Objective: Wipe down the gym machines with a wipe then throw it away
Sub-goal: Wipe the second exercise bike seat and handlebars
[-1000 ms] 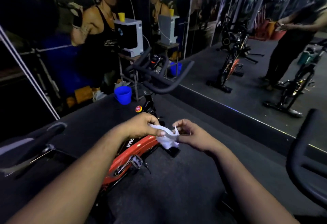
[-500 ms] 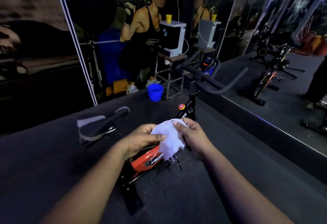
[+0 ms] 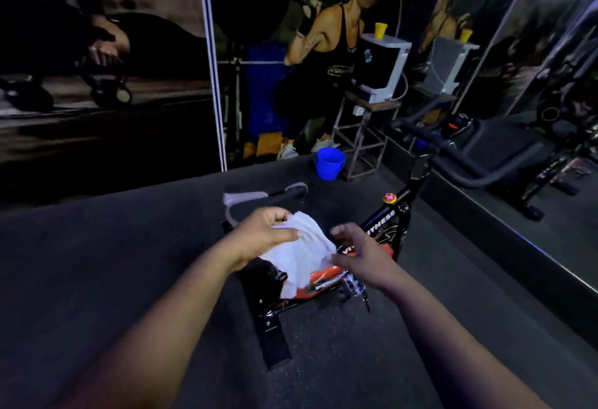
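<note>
A white wipe (image 3: 302, 253) hangs unfolded in front of me, over a red and black spin bike (image 3: 383, 224). My left hand (image 3: 262, 234) pinches the wipe's top edge between thumb and fingers. Just to the right, my right hand (image 3: 359, 253) has loosely spread fingers, with the thumb near the wipe's right edge; I see no grip there. The bike's saddle (image 3: 259, 198) shows just beyond my left hand. Its black handlebar (image 3: 466, 166) reaches out to the right.
A blue bucket (image 3: 329, 162) stands on the dark floor beyond the bike, beside a metal stand (image 3: 362, 137) carrying a white dispenser (image 3: 383, 65) with a yellow cup. A mirror wall (image 3: 534, 91) runs along the right. A large poster covers the back wall.
The view has swung left and nearer the bike. The wipe has opened out and now hangs from my left hand; my right hand has let go and moved slightly right.
</note>
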A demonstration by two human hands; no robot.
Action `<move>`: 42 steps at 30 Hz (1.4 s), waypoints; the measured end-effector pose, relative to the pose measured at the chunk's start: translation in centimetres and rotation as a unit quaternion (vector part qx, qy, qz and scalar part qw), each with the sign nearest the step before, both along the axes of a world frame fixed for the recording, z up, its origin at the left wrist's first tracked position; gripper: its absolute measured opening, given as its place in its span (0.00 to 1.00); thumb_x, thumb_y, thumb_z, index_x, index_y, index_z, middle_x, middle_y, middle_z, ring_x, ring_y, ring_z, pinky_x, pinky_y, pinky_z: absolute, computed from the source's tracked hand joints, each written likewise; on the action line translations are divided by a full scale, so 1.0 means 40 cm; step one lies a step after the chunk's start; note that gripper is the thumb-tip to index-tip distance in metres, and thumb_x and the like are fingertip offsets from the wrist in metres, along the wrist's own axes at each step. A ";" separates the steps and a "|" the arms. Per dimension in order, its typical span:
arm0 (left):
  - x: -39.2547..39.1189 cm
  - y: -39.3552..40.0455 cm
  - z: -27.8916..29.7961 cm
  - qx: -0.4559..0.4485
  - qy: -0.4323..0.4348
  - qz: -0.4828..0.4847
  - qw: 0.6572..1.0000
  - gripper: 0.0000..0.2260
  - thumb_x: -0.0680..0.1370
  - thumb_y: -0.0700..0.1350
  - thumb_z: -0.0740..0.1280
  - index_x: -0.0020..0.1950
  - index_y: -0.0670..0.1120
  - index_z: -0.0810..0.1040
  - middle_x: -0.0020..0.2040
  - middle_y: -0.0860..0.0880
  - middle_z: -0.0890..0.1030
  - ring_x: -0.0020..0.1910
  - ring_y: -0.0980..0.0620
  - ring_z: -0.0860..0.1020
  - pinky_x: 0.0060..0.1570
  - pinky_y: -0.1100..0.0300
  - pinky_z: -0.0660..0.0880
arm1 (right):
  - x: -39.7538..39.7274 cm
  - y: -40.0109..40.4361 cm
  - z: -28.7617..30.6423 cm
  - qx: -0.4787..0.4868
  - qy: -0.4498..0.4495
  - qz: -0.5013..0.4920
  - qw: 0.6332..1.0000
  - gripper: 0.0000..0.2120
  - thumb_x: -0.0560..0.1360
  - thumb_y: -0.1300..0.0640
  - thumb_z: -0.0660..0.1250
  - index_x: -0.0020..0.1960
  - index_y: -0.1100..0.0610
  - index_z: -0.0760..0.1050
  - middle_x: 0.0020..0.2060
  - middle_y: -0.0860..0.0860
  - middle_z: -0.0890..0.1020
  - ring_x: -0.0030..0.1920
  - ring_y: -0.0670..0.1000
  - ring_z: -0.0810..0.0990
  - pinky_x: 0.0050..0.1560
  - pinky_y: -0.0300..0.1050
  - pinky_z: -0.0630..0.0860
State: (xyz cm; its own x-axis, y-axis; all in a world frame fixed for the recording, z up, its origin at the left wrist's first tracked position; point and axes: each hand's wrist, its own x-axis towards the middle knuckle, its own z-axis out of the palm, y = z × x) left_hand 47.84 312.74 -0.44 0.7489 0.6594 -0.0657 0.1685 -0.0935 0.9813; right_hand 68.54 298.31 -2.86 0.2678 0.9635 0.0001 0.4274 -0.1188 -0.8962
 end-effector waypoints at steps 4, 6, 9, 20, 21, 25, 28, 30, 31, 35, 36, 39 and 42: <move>-0.024 0.023 0.062 0.078 0.126 -0.057 0.987 0.05 0.74 0.41 0.75 0.48 0.47 0.83 0.46 0.46 0.86 0.43 0.58 0.79 0.47 0.58 0.73 | -0.067 0.077 0.028 -0.017 0.068 0.157 0.985 0.36 0.75 0.57 0.76 0.78 0.52 0.63 0.73 0.41 0.71 0.72 0.37 0.68 0.69 0.33 0.67; -0.050 0.034 0.082 0.065 0.152 -0.069 0.984 0.08 0.73 0.42 0.75 0.52 0.45 0.83 0.50 0.44 0.86 0.46 0.55 0.80 0.50 0.55 0.73 | -0.106 0.120 0.031 -0.018 0.089 0.171 0.981 0.23 0.76 0.56 0.74 0.69 0.54 0.74 0.62 0.49 0.81 0.61 0.46 0.80 0.60 0.42 0.75; -0.126 0.065 0.082 -0.001 0.107 0.001 0.994 0.15 0.73 0.46 0.78 0.59 0.47 0.82 0.55 0.48 0.85 0.54 0.54 0.82 0.58 0.55 0.76 | -0.153 0.177 0.021 -0.005 0.160 0.135 0.978 0.08 0.79 0.53 0.71 0.52 0.59 0.81 0.45 0.62 0.85 0.42 0.54 0.80 0.45 0.50 0.75; -0.237 -0.008 -0.074 -0.172 -0.058 0.239 0.954 0.30 0.76 0.64 0.70 0.67 0.42 0.79 0.61 0.37 0.83 0.63 0.37 0.80 0.60 0.45 0.77 | -0.303 0.312 -0.009 -0.043 0.304 0.102 0.946 0.10 0.80 0.58 0.68 0.57 0.63 0.80 0.50 0.59 0.87 0.53 0.60 0.85 0.55 0.54 0.81; -0.256 0.006 -0.067 -0.139 -0.053 0.266 0.952 0.21 0.79 0.56 0.72 0.63 0.41 0.81 0.58 0.39 0.85 0.61 0.36 0.81 0.58 0.45 0.79 | -0.310 0.319 -0.002 -0.039 0.301 0.105 0.947 0.10 0.80 0.59 0.68 0.58 0.63 0.80 0.50 0.59 0.87 0.53 0.61 0.85 0.54 0.54 0.81; -0.361 0.054 0.000 -0.072 -0.086 0.299 0.947 0.09 0.81 0.42 0.69 0.61 0.42 0.81 0.54 0.42 0.86 0.57 0.38 0.83 0.49 0.50 0.81 | -0.341 0.359 0.067 0.004 0.264 0.143 0.954 0.09 0.80 0.60 0.69 0.58 0.62 0.80 0.51 0.59 0.86 0.52 0.59 0.86 0.50 0.51 0.80; -0.436 0.091 0.082 -0.021 -0.152 0.265 0.952 0.09 0.81 0.42 0.69 0.60 0.47 0.82 0.54 0.43 0.85 0.50 0.43 0.83 0.42 0.54 0.78 | -0.378 0.388 0.147 0.073 0.274 0.180 0.942 0.08 0.79 0.65 0.68 0.58 0.63 0.80 0.52 0.59 0.86 0.50 0.56 0.85 0.49 0.48 0.81; -0.494 0.133 0.122 0.003 -0.170 0.255 0.952 0.05 0.78 0.44 0.71 0.52 0.51 0.85 0.46 0.42 0.82 0.41 0.43 0.78 0.39 0.53 0.72 | -0.412 0.416 0.194 0.130 0.248 0.195 0.940 0.10 0.78 0.70 0.66 0.51 0.59 0.83 0.46 0.54 0.87 0.47 0.51 0.85 0.48 0.43 0.80; -0.519 0.151 0.133 0.007 -0.171 0.256 0.951 0.05 0.76 0.44 0.70 0.47 0.51 0.85 0.42 0.42 0.80 0.37 0.45 0.75 0.38 0.53 0.70 | -0.428 0.426 0.212 0.149 0.217 0.203 0.943 0.14 0.78 0.72 0.66 0.47 0.56 0.84 0.43 0.52 0.87 0.45 0.49 0.85 0.46 0.41 0.79; -0.626 0.236 0.145 -0.034 -0.161 0.251 0.954 0.06 0.71 0.46 0.68 0.42 0.47 0.84 0.40 0.41 0.79 0.37 0.47 0.75 0.36 0.53 0.71 | -0.515 0.495 0.228 0.177 0.106 0.214 0.955 0.18 0.76 0.77 0.62 0.46 0.59 0.85 0.46 0.51 0.87 0.49 0.51 0.85 0.48 0.40 0.79; -0.647 0.254 0.142 -0.049 -0.164 0.250 0.953 0.07 0.71 0.45 0.66 0.43 0.46 0.84 0.41 0.42 0.80 0.38 0.47 0.77 0.35 0.54 0.74 | -0.531 0.508 0.223 0.182 0.098 0.211 0.955 0.19 0.76 0.78 0.61 0.46 0.59 0.85 0.48 0.52 0.87 0.51 0.51 0.85 0.49 0.40 0.79; -0.722 0.318 0.130 -0.098 -0.186 0.221 0.952 0.12 0.77 0.46 0.59 0.43 0.45 0.82 0.40 0.46 0.82 0.40 0.46 0.79 0.38 0.54 0.78 | -0.592 0.558 0.197 0.203 0.074 0.205 0.955 0.17 0.75 0.76 0.65 0.45 0.57 0.86 0.51 0.52 0.86 0.54 0.54 0.85 0.54 0.49 0.81; -0.776 0.371 0.138 -0.116 -0.168 0.208 0.956 0.16 0.82 0.55 0.63 0.40 0.48 0.79 0.38 0.48 0.82 0.37 0.49 0.81 0.37 0.55 0.79 | -0.630 0.600 0.174 0.240 -0.026 0.193 0.951 0.17 0.72 0.76 0.69 0.46 0.56 0.87 0.51 0.50 0.86 0.55 0.49 0.84 0.58 0.45 0.79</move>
